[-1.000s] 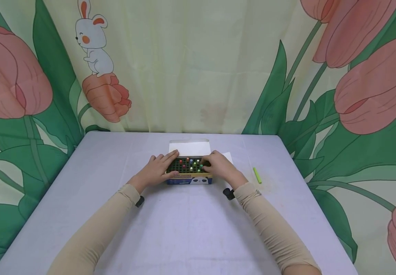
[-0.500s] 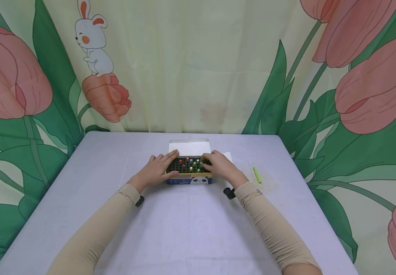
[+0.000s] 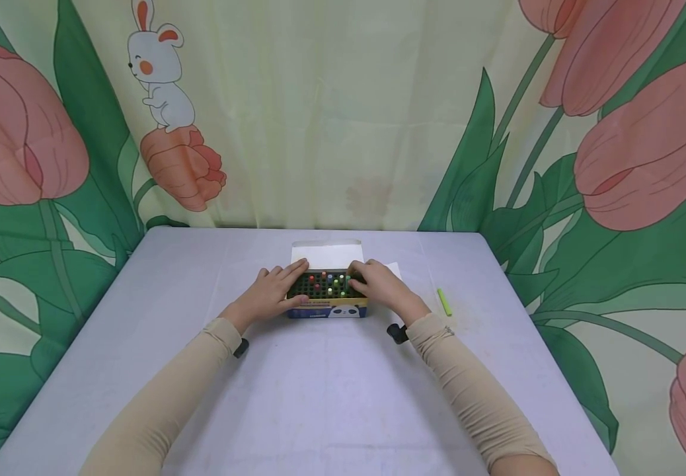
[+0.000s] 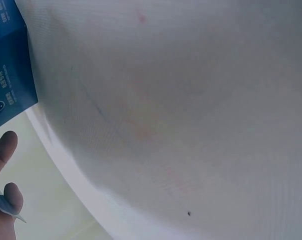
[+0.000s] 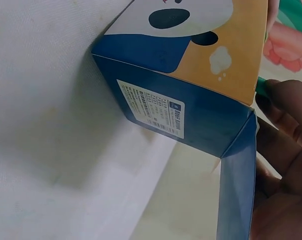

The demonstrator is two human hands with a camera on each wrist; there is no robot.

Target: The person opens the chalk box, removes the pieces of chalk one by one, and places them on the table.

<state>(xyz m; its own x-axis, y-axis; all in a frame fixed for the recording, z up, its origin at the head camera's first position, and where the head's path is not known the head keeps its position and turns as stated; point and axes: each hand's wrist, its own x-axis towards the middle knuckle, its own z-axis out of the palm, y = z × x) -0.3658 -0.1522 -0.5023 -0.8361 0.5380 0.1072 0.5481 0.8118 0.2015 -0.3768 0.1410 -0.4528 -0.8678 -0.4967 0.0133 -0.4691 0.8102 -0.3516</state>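
Note:
An open box (image 3: 326, 311), blue and yellow with a panda face on its front, stands on the table. Inside is a black holder (image 3: 322, 295) full of holes, where several coloured markers (image 3: 330, 282) stand upright. At the box's left end my left hand (image 3: 267, 294) rests with fingers extended along the edge; some of its fingers (image 4: 4, 150) show beside the blue side in the left wrist view. My right hand (image 3: 381, 287) is at the right end, thumb and finger pinching a green marker (image 5: 261, 86) at the box's top edge. That marker's lower part is hidden.
The box's white lid (image 3: 328, 255) is folded back behind it. A light green marker (image 3: 444, 302) lies on the white-covered table (image 3: 319, 396), right of my right hand. Partly behind that hand is a white sheet or flap (image 3: 394, 269). A tulip-printed curtain (image 3: 331, 132) hangs behind.
The head view has shifted very slightly. My right fingers have moved only a little at the green marker, and the left hand stays in place on the box.

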